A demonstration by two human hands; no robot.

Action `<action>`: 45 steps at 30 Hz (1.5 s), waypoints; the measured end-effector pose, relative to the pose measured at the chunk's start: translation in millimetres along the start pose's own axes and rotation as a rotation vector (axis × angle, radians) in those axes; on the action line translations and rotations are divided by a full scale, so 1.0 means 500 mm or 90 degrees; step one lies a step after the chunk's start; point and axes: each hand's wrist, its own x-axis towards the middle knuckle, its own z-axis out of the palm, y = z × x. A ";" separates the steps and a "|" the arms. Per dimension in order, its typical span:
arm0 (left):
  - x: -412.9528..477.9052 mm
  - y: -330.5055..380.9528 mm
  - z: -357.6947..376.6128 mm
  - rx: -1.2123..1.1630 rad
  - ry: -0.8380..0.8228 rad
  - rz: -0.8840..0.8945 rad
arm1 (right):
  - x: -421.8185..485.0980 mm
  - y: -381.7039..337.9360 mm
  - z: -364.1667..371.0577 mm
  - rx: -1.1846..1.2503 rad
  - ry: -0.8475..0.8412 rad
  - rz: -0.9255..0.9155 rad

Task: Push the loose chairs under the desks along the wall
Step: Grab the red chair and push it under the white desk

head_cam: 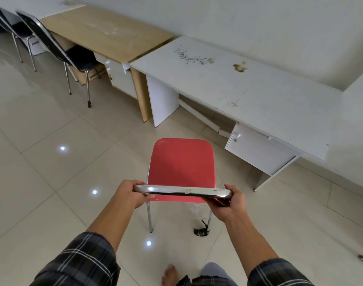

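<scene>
A red chair [181, 162] with chrome legs and a chrome-edged backrest stands on the tiled floor, its seat facing the white desk [228, 79] along the wall. My left hand [128, 193] grips the left end of the backrest's top edge. My right hand [231, 201] grips the right end. The chair's front edge is a short way from the desk's knee space, apart from it.
A wooden desk [106, 32] stands left of the white one, with a black chair [73, 52] partly under it. Another black chair [9, 23] is at the far left. A drawer unit [259, 149] hangs under the white desk's right side. Black debris [201, 231] lies by the chair's rear right leg.
</scene>
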 end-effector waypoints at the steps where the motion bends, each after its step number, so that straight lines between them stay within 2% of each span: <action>1: 0.009 0.019 0.013 0.002 -0.003 0.000 | 0.010 -0.003 0.020 0.004 0.002 0.000; 19: 0.175 0.360 0.394 0.022 0.012 -0.004 | 0.282 -0.164 0.423 0.042 0.010 -0.009; 29: 0.238 0.505 0.551 0.079 -0.001 0.016 | 0.391 -0.218 0.571 0.079 0.036 -0.026; 36: 0.308 0.649 0.660 0.141 -0.019 0.006 | 0.460 -0.212 0.692 0.152 0.059 -0.055; 45: 0.391 0.884 0.778 0.239 -0.041 0.011 | 0.543 -0.118 0.884 0.237 0.096 -0.100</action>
